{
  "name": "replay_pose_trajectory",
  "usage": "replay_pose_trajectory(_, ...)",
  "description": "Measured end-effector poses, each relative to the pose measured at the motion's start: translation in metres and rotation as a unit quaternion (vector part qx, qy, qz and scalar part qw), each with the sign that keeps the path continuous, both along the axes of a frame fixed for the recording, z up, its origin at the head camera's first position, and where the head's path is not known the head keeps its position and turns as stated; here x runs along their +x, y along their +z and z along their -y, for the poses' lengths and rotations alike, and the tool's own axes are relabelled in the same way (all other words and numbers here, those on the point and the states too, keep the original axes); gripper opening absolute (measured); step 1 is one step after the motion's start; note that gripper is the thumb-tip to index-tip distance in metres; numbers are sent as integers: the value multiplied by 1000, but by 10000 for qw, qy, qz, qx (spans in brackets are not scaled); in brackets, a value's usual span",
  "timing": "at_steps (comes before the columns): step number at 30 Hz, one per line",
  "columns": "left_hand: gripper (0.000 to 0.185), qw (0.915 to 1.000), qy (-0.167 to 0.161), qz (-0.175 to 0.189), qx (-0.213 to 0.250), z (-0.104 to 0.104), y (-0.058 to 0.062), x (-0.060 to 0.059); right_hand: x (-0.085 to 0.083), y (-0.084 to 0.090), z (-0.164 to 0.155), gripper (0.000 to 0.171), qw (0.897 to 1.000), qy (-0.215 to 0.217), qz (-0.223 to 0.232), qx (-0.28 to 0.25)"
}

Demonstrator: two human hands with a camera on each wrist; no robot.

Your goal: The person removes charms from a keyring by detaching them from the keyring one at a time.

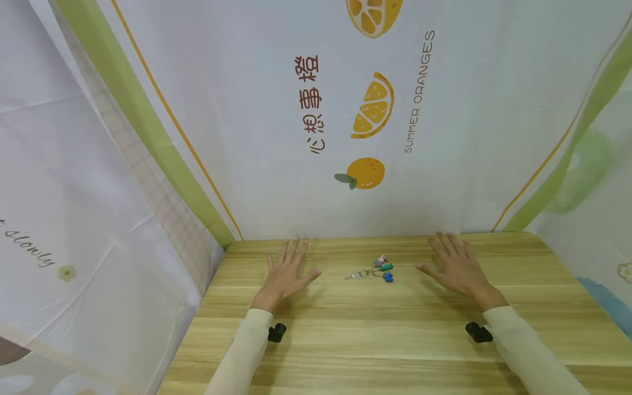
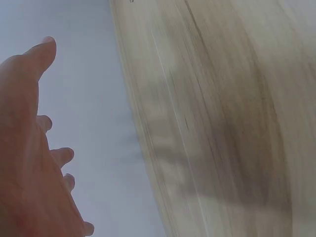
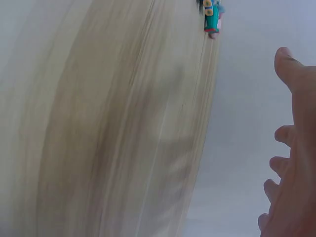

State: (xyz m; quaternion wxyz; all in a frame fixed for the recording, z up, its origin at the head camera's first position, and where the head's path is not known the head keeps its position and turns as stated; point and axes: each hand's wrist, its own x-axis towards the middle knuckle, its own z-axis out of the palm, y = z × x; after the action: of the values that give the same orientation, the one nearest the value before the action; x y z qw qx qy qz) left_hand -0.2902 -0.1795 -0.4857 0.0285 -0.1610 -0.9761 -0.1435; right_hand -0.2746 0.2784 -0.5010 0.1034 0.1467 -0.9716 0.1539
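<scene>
A bunch of keys [image 1: 356,275] lies on the wooden table between the two hands, its ring linked to several small charms. Among these are a green charm [image 1: 387,267], a blue one [image 1: 388,277] and a pink and grey one [image 1: 381,261]. To the left of the keys, my left hand [image 1: 286,280] is spread with straight fingers and holds nothing. My right hand [image 1: 456,270] is spread likewise on the other side, palm down and holding nothing. At the top of the right wrist view, part of the green charm [image 3: 212,22] shows.
The wooden table [image 1: 355,334] meets a white cloth backdrop [image 1: 276,203] printed with oranges at its far edge. More printed cloth [image 1: 123,274] hangs along the left side and the right. A black wrist mount [image 1: 277,332] sits at each cuff.
</scene>
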Motion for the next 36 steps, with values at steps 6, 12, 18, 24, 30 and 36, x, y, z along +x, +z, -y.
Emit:
replay_pose_trajectory(6, 90, 9999, -144, 54, 50, -3, 1, 0, -2, 1, 12, 87, 10000, 69, -28, 27)
replay_pose_trajectory(12, 78, 9985, -472, -261, 93, -9, -4, -2, -3, 1, 24, 76, 9989, 208, -405, 60)
replay_pose_trajectory(18, 54, 9929, -885, -771, 203, -23, -8, 0, -6, -6, 45, 52, 9962, 389, -763, -148)
replay_pose_trajectory(24, 34, 9794, -1315, -1507, 290, -43, -12, -1, -6, -7, 71, 29, 9947, 492, -826, -358)
replay_pose_trajectory(30, 22, 9733, -1509, -1708, 273, -65, -18, -2, -7, -13, 94, 16, 9931, 627, -863, -485)
replay_pose_trajectory(36, 21, 9759, -1553, -1515, 223, -88, -26, 1, -8, -23, 110, 8, 9923, 672, -887, -546)
